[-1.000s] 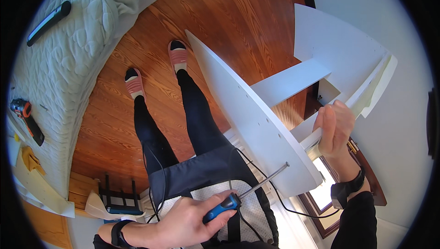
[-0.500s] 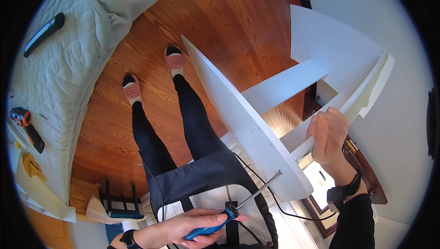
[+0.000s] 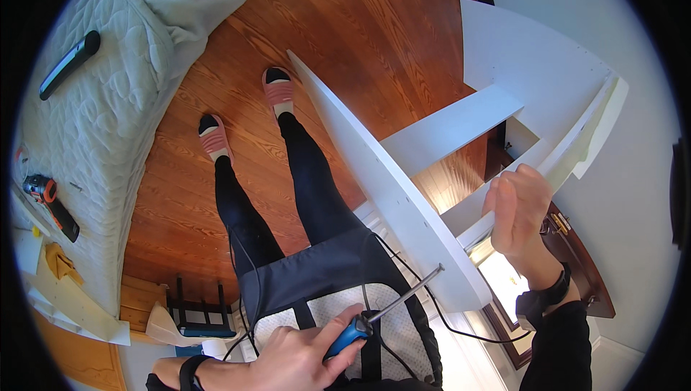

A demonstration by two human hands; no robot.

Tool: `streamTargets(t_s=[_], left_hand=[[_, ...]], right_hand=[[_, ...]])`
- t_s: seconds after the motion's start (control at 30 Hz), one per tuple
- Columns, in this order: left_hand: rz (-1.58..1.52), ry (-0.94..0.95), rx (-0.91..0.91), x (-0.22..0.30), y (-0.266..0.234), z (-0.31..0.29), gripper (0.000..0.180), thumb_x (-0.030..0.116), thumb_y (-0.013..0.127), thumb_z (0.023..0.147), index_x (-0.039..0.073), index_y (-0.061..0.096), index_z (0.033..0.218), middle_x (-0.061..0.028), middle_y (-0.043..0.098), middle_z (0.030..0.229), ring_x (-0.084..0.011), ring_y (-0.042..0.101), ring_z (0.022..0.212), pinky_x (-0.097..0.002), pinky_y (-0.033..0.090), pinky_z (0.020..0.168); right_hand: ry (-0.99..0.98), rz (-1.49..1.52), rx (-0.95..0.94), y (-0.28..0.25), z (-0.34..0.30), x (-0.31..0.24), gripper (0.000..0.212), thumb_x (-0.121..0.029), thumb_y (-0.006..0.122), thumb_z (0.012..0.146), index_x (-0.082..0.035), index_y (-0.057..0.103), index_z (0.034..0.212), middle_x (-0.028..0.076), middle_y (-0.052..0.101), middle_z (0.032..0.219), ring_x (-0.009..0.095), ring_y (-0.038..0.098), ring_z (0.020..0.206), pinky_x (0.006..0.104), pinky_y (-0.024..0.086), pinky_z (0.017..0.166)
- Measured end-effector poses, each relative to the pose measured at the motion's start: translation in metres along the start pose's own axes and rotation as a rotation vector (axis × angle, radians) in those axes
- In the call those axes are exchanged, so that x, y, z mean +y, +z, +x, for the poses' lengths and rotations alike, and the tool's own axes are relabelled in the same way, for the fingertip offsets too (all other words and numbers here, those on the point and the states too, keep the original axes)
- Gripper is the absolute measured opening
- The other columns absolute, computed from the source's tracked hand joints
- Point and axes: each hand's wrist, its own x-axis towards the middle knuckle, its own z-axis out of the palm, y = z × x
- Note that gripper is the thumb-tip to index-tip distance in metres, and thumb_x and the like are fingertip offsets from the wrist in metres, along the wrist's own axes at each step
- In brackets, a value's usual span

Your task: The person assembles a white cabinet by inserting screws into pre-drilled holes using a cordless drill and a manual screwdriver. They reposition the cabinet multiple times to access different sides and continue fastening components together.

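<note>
A screwdriver (image 3: 350, 335) with a blue and black handle is in my left hand (image 3: 299, 359), the fingers curled round the handle. Its long metal shaft slants up to the right, and the tip meets a screw head (image 3: 441, 269) near the lower end of a white side panel (image 3: 392, 189). That panel belongs to a white shelf unit (image 3: 453, 128) tilted in front of me. On the unit's far side of this panel, my right hand (image 3: 518, 207) is closed round a pale rail; the fingers hide most of what they grip.
On the left, a quilted bed (image 3: 119, 103) bears a dark handheld device (image 3: 70, 65) and an orange-black power tool (image 3: 52, 204). A dark chair-like bag (image 3: 338, 276) with cords is below my legs. A brown wooden piece (image 3: 576, 261) lies by the wall at right.
My left hand has turned over on the screwdriver handle, its back now facing up. The tip stays at the screw. My right hand keeps its grip; the whole view has shifted slightly.
</note>
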Motion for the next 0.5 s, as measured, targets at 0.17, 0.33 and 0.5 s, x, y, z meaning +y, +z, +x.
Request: streamTargets(t_s=[0.17, 0.33, 0.5], left_hand=[[-0.702, 0.011, -0.206, -0.029, 0.007, 0.016, 0.065, 0.049, 0.041, 0.103, 0.007, 0.03, 0.151, -0.004, 0.049, 0.061, -0.006, 0.043, 0.036, -0.0187, 0.032, 0.03], [-1.68, -0.525, -0.748, -0.03, -0.002, 0.018, 0.059, 0.042, 0.045, 0.104, 0.003, 0.039, 0.148, 0.0003, 0.042, 0.06, -0.0053, 0.038, 0.04, -0.0181, 0.028, 0.034], [-1.133, -0.587, -0.573, -0.01, -0.023, 0.017, 0.049, 0.037, 0.048, 0.104, 0.006, 0.051, 0.142, 0.0011, 0.04, 0.06, -0.006, 0.037, 0.043, -0.0226, 0.029, 0.039]], right_hand=[[-0.048, -0.002, 0.028, 0.002, 0.001, 0.0, 0.03, 0.001, 0.051, 0.083, -0.007, 0.047, 0.055, 0.005, 0.043, 0.051, 0.023, 0.031, 0.042, 0.0358, 0.022, 0.046], [0.028, 0.078, -0.036, -0.002, 0.002, -0.001, 0.03, 0.0, 0.05, 0.084, -0.007, 0.047, 0.056, 0.005, 0.043, 0.05, 0.023, 0.032, 0.041, 0.0356, 0.022, 0.046], [0.005, 0.056, -0.027, -0.001, 0.005, -0.001, 0.03, 0.0, 0.051, 0.085, -0.006, 0.047, 0.055, 0.004, 0.044, 0.05, 0.022, 0.035, 0.041, 0.0352, 0.023, 0.046]])
